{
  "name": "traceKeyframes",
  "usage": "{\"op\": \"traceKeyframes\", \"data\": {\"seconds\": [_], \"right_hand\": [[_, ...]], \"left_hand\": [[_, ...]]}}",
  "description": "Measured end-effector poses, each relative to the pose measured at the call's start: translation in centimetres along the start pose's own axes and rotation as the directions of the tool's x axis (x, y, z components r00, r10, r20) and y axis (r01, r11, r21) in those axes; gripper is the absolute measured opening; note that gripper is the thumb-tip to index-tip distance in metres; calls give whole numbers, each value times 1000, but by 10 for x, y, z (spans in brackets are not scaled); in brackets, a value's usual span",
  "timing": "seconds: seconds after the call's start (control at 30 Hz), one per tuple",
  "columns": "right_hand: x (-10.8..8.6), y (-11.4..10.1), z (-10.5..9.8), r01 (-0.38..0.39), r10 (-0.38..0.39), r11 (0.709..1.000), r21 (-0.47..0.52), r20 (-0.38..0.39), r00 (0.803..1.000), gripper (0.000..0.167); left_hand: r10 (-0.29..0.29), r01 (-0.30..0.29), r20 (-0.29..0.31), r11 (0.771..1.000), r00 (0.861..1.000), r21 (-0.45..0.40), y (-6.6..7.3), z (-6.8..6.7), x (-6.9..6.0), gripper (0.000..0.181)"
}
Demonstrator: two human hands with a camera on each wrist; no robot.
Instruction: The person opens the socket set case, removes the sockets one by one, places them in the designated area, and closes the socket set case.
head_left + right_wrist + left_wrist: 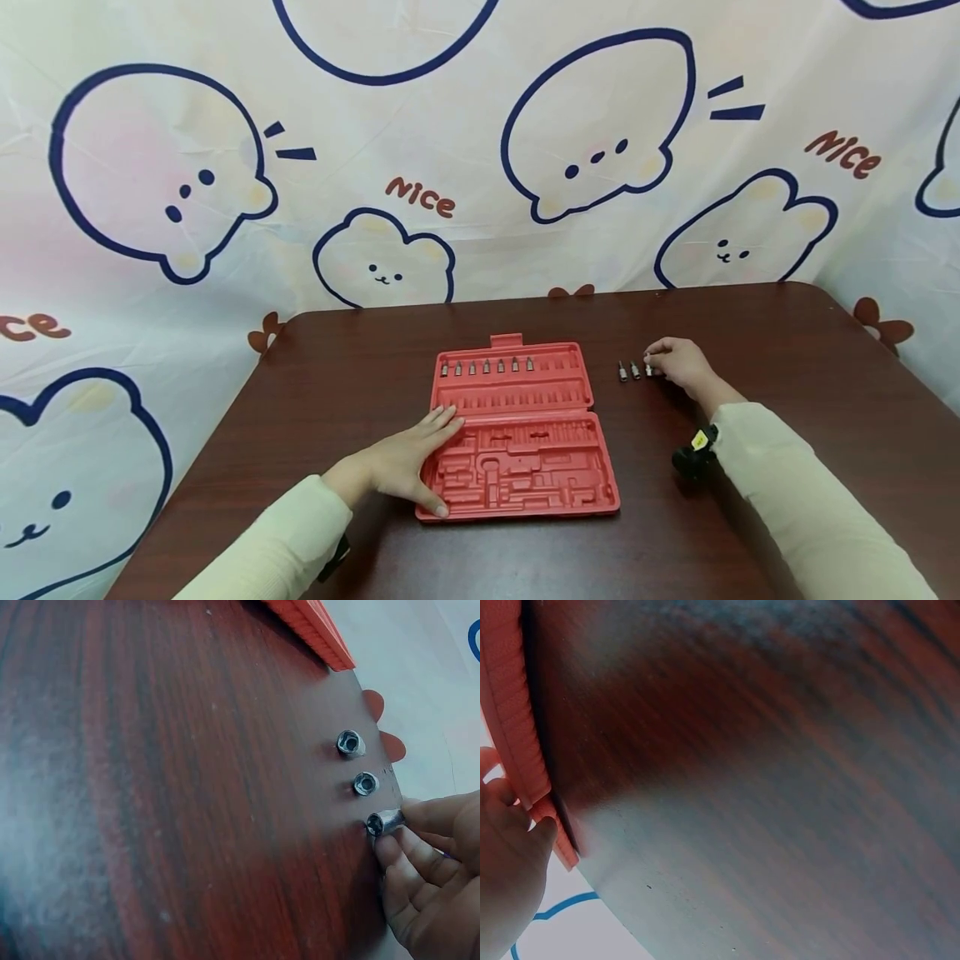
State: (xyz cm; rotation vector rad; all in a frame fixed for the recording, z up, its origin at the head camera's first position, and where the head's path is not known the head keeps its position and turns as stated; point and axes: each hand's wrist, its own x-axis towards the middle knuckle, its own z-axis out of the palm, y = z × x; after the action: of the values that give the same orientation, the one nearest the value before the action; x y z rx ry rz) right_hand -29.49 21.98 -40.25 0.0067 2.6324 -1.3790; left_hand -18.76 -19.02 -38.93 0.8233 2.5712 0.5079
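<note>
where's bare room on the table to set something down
The dark brown wood-grain table is bare left of the open red plastic case, beyond the left hand, and right of the right hand. A narrower strip separates the case from the small silver metal cylinders. Crowded: those cylinders, one pinched by the right hand.

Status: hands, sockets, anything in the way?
Left hand on open case, left edge. Right hand pinching socket. Seven metal pieces in case's far half. Two loose sockets between right hand and case.
</note>
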Motion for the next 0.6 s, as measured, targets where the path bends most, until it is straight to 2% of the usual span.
{"op": "traceKeyframes", "data": {"seconds": [0.43, 0.6], "right_hand": [[3, -2, 6, 23, -29, 993, -115, -50, 998, 20], [4, -1, 7, 12, -18, 994, -110, -45, 999, 20]], "left_hand": [[-4, 4, 6, 1000, 1000, 11, 1, -1, 0, 112], [-4, 4, 7, 1000, 1000, 8, 2, 0, -1, 112]]}}
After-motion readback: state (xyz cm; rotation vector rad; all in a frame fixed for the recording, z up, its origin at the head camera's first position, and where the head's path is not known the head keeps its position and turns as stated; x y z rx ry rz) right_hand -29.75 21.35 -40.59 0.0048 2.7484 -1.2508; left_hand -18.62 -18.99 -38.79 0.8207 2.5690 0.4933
